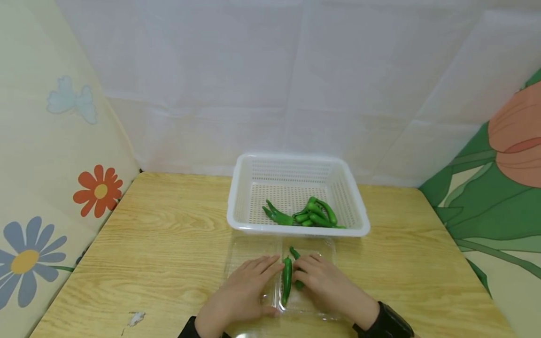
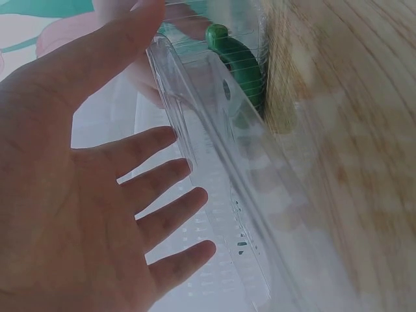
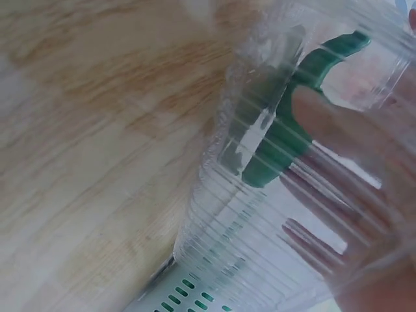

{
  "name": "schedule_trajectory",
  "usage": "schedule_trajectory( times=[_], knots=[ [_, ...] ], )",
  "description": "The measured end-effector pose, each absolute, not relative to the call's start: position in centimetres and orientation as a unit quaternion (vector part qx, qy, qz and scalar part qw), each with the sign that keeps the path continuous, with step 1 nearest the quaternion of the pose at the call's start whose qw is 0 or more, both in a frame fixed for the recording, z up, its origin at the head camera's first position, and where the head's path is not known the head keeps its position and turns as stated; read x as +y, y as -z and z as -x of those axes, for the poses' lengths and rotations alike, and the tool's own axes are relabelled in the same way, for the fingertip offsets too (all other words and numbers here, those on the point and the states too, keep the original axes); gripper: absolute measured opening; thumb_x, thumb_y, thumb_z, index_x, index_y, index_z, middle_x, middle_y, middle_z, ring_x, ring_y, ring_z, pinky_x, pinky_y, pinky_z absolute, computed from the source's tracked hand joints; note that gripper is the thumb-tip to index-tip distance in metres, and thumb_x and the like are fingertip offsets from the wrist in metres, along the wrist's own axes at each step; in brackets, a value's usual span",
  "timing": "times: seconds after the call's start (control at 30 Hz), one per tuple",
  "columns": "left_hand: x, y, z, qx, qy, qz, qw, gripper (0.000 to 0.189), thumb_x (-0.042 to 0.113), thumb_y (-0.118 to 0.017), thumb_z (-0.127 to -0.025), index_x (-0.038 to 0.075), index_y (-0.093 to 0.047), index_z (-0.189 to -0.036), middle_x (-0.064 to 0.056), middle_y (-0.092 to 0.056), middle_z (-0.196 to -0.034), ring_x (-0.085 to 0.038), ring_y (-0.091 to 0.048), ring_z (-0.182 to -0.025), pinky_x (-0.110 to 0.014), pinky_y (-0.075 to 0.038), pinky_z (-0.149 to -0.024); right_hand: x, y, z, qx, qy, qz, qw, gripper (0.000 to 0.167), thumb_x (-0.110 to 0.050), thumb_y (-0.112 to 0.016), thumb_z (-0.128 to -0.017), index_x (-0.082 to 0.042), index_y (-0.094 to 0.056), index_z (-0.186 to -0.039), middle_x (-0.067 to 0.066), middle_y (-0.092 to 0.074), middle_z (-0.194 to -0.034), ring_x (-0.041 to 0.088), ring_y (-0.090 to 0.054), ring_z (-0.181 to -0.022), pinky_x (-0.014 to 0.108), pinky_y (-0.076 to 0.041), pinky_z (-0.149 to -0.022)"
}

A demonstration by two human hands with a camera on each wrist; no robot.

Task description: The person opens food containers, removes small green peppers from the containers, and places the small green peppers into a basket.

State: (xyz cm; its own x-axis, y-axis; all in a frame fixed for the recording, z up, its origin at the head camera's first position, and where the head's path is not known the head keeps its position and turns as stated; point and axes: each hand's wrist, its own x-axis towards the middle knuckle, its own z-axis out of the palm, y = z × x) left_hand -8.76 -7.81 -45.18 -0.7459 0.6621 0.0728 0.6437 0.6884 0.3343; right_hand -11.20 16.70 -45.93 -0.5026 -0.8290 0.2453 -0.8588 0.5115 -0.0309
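Note:
A clear plastic clamshell box (image 1: 313,305) lies opened out on the table, its lid half to the left. One green chili pepper (image 1: 287,280) rests lengthwise in the right half, along the fold. Beside it my right hand (image 1: 323,281) reaches in and pinches a second green chili pepper (image 3: 286,130), seen through the ribbed plastic in the right wrist view. My left hand (image 1: 247,291) lies over the lid half and the fold, its fingertips near the first pepper. In the left wrist view the left fingers (image 2: 172,224) are extended and spread by the plastic edge.
Just behind the box stands a white perforated basket (image 1: 361,220) holding several green chili peppers (image 1: 317,213). The wooden table (image 1: 169,234) meets a white cloth backdrop (image 1: 253,84) at the back. Flower-patterned panels border both sides.

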Motion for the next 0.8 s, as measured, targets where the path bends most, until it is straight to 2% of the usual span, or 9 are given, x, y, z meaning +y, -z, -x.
schedule_trajectory(
  times=[0.23,0.47,0.7,0.77,0.8],
  knots=[
    [-7.8,45.3,8.7,0.919,-0.169,-0.356,0.023,0.091,0.056,-0.080,-0.074,0.015,-0.046,-0.148,-0.003,-0.041,-0.154,-0.023,-0.040,-0.139,-0.042,-0.034,-0.115,16.6,45.8,10.9,-0.859,-0.066,-0.489,0.140,0.028,-0.019,-0.083,-0.075,-0.015,-0.072,-0.100,0.002,-0.068,-0.109,0.020,-0.063,-0.103,0.041,-0.051,-0.093],
    [-7.8,45.4,8.7,0.919,-0.169,-0.356,0.022,0.091,0.056,-0.079,-0.074,0.016,-0.045,-0.149,-0.003,-0.041,-0.154,-0.022,-0.041,-0.139,-0.042,-0.035,-0.114,16.7,45.1,10.4,-0.854,-0.101,-0.484,0.160,0.033,-0.014,-0.082,-0.074,-0.010,-0.071,-0.105,0.006,-0.068,-0.111,0.023,-0.064,-0.103,0.045,-0.053,-0.094],
    [-7.8,45.4,8.7,0.920,-0.167,-0.354,0.023,0.092,0.056,-0.080,-0.074,0.016,-0.045,-0.149,-0.002,-0.040,-0.155,-0.022,-0.041,-0.139,-0.042,-0.035,-0.114,16.7,44.2,10.1,-0.839,-0.136,-0.490,0.195,0.035,-0.010,-0.080,-0.072,-0.007,-0.070,-0.105,0.007,-0.068,-0.107,0.022,-0.064,-0.100,0.042,-0.053,-0.093],
    [-7.8,45.4,8.7,0.920,-0.168,-0.353,0.024,0.092,0.056,-0.080,-0.074,0.016,-0.045,-0.149,-0.002,-0.040,-0.155,-0.023,-0.040,-0.139,-0.042,-0.035,-0.114,16.8,44.0,10.0,-0.837,-0.143,-0.488,0.203,0.033,-0.011,-0.078,-0.074,-0.007,-0.070,-0.106,0.007,-0.068,-0.107,0.022,-0.064,-0.100,0.043,-0.054,-0.092],
    [-7.8,45.4,8.7,0.920,-0.169,-0.354,0.022,0.091,0.056,-0.080,-0.074,0.016,-0.046,-0.148,-0.002,-0.040,-0.155,-0.023,-0.041,-0.139,-0.043,-0.035,-0.114,16.8,43.9,9.9,-0.837,-0.143,-0.486,0.208,0.027,-0.013,-0.074,-0.080,-0.007,-0.070,-0.106,0.007,-0.068,-0.107,0.023,-0.064,-0.100,0.044,-0.054,-0.092]
  ],
)
